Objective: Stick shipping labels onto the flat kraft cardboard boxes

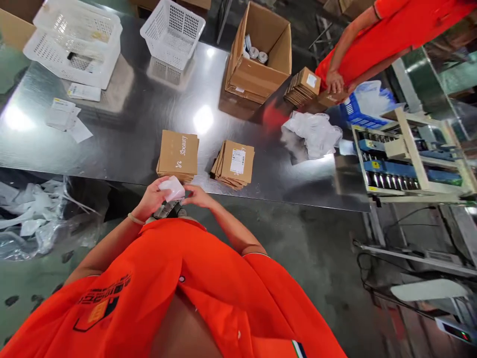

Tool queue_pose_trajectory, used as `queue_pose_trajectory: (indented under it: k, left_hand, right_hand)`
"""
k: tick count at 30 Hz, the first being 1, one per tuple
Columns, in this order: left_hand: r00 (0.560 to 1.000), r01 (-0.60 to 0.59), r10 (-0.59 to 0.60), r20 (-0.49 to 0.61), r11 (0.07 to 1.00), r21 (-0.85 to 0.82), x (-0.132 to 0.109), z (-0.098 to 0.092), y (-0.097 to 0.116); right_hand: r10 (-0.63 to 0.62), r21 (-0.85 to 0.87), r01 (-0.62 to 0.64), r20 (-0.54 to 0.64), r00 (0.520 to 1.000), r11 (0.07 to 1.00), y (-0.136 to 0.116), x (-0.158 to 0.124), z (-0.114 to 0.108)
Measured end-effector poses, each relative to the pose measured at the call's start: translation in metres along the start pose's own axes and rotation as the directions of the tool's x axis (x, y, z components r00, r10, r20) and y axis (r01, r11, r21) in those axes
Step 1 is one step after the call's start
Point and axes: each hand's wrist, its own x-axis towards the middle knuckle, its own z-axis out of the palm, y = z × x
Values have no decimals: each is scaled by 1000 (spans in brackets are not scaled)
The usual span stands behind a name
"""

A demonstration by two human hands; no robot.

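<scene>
My left hand [153, 198] is closed around a small white label stack [172, 189], held just off the table's front edge. The stack's top face is blank and slightly pinkish. My right hand [198, 196] is at the stack's right side, its thumb and fingertips pinched at the edge. Just beyond my hands lies a pile of flat brown cardboard boxes [178, 153] with white printed lettering. To its right, a second, fanned pile of boxes [233, 163] has a printed white label [237, 161] on its top box.
White baskets [172, 30] and loose label sheets [65, 117] are at the back left. An open carton [257, 54] holds white rolls. Crumpled clear plastic [312, 135] lies on the right. A co-worker's hand [334, 82] rests on boxes. A bag of scraps [35, 214] stands left.
</scene>
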Motion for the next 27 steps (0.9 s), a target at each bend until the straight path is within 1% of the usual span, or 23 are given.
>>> queue_pose_trajectory:
  k: [1,2,3,4,5,6,7,8,10,12,13,15,17,21,23,25,27]
  left_hand:
    - [997,16,-19,-70,999,-41,5,-3,1]
    - [988,44,-55,-144,996,-78,9,-6,2]
    - [972,81,-103,-213,991,-109,12,-9,2]
    - [955,118,-151,-256,983,-138,14,-11,2]
    - [945,149,-189,-266,975,-162,14,-12,1]
    - [948,164,-205,-243,970,-181,11,-11,0]
    - [962,154,-190,-196,970,-187,7,-8,-2]
    - [980,122,-147,-138,977,-175,2,-5,-4]
    - [999,19,-22,-41,996,-85,-8,2,-6]
    - [998,-70,70,-1,995,67,-13,7,-6]
    - [996,-84,84,3,987,138,-13,7,-4]
    - [997,-71,75,-8,971,227,-7,7,-2]
    - [998,-52,60,-23,964,262,3,7,1]
    - [996,-49,68,-54,955,293,24,13,3]
    - [998,-21,35,-46,964,265,30,14,1]
    - [999,42,-44,5,975,217,31,13,-3]
    - [988,125,-140,61,973,194,29,13,-10]
  right_hand:
    - [-4,76,-2,77,997,997,-1,2,26]
    - [11,138,-24,92,996,990,-2,4,46]
    - [39,184,-48,53,998,982,-2,6,60]
    - [67,221,-62,-17,998,973,-3,7,68]
    - [85,249,-60,-92,992,967,-5,9,70]
    - [93,267,-49,-157,983,962,-7,11,69]
    - [93,273,-36,-199,976,961,-10,14,65]
    - [90,269,-28,-222,971,963,-13,18,61]
    - [84,249,-27,-218,972,968,-20,26,53]
    - [86,225,-43,-189,978,973,-24,32,48]
    - [89,216,-49,-178,980,975,-25,33,47]
    - [89,195,-53,-178,980,979,-25,35,46]
    - [70,154,-38,-209,976,987,-23,32,45]
    - [-39,-2,41,-295,955,999,-20,22,43]
    - [-88,-76,67,-317,944,995,-21,21,37]
    - [-112,-134,66,-380,918,989,-24,32,24]
    - [-117,-177,35,-477,871,984,-28,59,2]
